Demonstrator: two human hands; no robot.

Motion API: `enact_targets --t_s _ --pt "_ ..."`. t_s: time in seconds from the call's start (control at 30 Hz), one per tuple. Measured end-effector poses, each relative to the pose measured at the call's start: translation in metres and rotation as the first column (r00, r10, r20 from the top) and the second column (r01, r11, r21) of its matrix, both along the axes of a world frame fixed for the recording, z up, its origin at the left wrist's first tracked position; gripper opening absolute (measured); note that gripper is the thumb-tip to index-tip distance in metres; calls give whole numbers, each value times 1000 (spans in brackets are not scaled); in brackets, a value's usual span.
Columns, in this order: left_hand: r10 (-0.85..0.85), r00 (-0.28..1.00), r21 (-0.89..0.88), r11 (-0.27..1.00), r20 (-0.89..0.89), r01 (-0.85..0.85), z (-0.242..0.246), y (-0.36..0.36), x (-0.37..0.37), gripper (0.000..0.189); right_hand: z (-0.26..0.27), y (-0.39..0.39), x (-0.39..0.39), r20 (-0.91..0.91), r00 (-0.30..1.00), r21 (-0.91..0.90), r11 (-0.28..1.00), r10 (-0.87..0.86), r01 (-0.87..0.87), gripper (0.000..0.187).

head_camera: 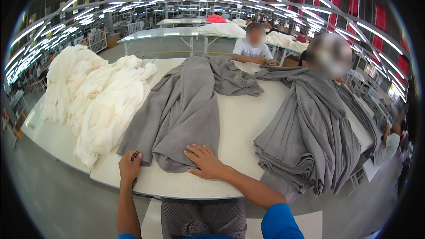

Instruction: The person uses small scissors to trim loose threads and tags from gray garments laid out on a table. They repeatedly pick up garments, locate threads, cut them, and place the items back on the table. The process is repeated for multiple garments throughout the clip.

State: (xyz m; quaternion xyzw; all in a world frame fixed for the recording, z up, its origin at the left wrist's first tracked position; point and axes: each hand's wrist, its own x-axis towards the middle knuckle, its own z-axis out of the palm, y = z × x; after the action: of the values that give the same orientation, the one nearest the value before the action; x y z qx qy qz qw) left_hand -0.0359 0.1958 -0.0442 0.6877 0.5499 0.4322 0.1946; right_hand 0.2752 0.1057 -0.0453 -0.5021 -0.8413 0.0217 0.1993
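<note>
A grey fabric garment [186,106] lies spread lengthwise on the pale table [244,119] in front of me. At its lower left corner, my left hand [130,166] is closed around a small thin tool with a metal tip, perhaps thread snips; the hand hides most of it. My right hand [204,162] rests palm down on the garment's lower right part, fingers spread. The far end of the garment is bunched, with a crumpled part bending to the right.
Heaped white fabric [109,106] covers the table's left side. A thick stack of grey garments [305,132] drapes over the near right edge. Across the table a person in a white shirt [254,48] handles grey cloth; another person [327,56] is at the right.
</note>
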Motion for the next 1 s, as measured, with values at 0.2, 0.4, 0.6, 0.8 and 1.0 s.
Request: enact_targets --t_s 0.2,0.4,0.6,0.8,1.0 --pt "-251 964 169 950 -86 263 1 0 5 28 -9 2 -1 3 997 78 994 -72 72 42" --pt "-204 977 27 978 -63 206 -13 24 -10 23 13 14 6 -369 859 -193 933 -356 303 25" --pt "-2 760 -6 1000 650 7 42 58 -2 14 26 37 69 -930 276 -98 885 -244 454 25" --pt "-277 810 265 951 517 157 127 31 53 15 129 45 82 -968 -229 8 928 100 372 13" --pt "-652 750 386 724 113 571 96 -64 148 18 186 63 71 -977 67 215 905 205 368 13"
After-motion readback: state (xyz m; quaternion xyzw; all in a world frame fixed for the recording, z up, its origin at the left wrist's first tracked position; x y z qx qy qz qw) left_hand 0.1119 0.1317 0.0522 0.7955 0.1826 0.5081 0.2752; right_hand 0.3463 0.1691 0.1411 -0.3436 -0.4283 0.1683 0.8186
